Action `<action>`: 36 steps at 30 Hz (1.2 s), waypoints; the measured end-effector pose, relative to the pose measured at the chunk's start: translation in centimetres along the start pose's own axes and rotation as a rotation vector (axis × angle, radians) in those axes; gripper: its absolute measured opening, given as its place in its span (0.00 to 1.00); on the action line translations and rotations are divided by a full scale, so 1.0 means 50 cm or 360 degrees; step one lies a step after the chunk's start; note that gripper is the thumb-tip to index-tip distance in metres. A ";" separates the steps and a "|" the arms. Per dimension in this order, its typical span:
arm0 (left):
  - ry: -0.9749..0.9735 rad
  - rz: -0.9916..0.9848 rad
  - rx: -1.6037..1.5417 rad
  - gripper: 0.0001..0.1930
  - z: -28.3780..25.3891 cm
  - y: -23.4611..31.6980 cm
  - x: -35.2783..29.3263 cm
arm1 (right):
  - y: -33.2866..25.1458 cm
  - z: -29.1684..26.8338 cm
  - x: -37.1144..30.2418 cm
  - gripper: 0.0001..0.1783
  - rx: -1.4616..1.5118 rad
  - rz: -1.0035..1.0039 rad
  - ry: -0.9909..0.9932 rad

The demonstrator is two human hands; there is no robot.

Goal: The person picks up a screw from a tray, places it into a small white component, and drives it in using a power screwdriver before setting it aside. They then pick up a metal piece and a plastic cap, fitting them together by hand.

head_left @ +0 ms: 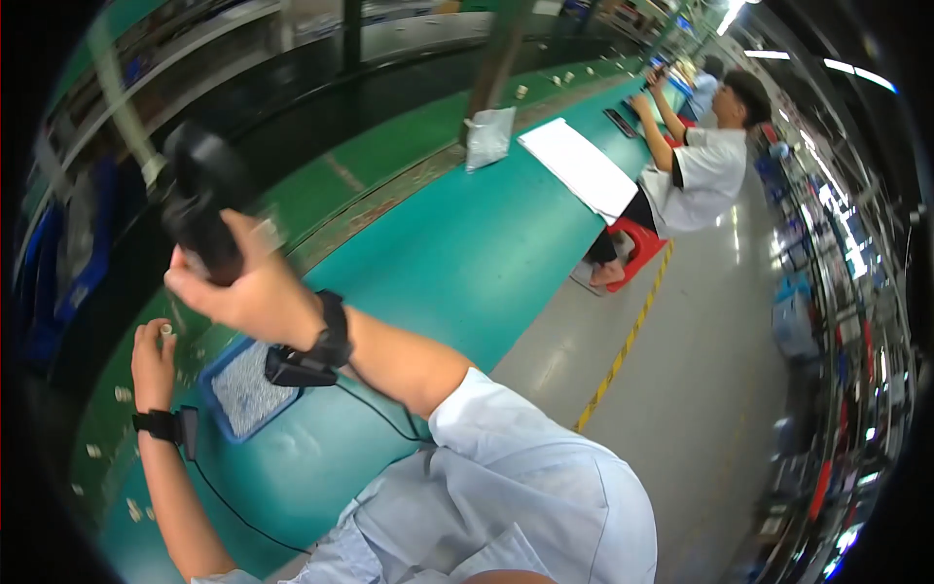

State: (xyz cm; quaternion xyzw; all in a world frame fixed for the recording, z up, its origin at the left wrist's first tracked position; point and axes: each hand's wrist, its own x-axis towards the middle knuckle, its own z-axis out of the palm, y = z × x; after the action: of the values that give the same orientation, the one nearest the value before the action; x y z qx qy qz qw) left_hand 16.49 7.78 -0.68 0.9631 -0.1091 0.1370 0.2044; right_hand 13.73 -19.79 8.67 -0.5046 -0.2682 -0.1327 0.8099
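Note:
My right hand [258,282] is raised over the far left of the bench. Its fingers wrap round a dark, rounded handheld tool [209,219], too smeared by motion to name its kind. Lower down at the left, my left hand [153,370] pinches a small cream ring-shaped part [167,330] between thumb and fingertips. Between my two forearms lies a blue tray [222,420] filled with many small silvery pieces. Several small cream parts [123,394] are scattered on the green strip beside my left hand.
A teal bench [438,253] runs away to the upper right, bearing white sheets [579,167] and a clear plastic bag [489,138]. A co-worker [705,165] sits on a red stool [637,253] at its right edge. Cables trail from the black wrist devices [297,368]. A post [498,58] stands behind.

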 end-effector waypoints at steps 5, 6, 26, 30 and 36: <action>-0.0257 -0.0304 0.0309 0.13 0.115 -0.185 0.134 | -0.011 -0.046 0.007 0.10 -0.0350 -0.0192 0.0046; -0.0313 -0.0417 0.0286 0.13 0.125 -0.194 0.145 | -0.012 -0.050 0.012 0.12 -0.0399 -0.0248 0.0069; -0.2119 0.1173 -0.1802 0.17 -0.010 0.610 -0.150 | 0.011 -0.100 0.062 0.11 -0.0304 -0.0210 0.0055; -0.2315 0.1059 -0.2219 0.13 0.037 0.651 -0.184 | 0.018 -0.090 0.062 0.11 -0.0296 -0.0260 0.0045; -0.1742 0.1302 -0.2165 0.11 0.029 0.642 -0.212 | 0.023 -0.071 0.055 0.11 -0.0283 -0.0277 0.0043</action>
State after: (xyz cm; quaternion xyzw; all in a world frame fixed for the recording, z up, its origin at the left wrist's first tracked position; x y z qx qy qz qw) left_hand -1.68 -19.88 6.45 0.4565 -0.5725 -0.3631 0.5762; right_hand 17.59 -22.26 8.13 -0.5474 -0.2873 -0.2326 0.7508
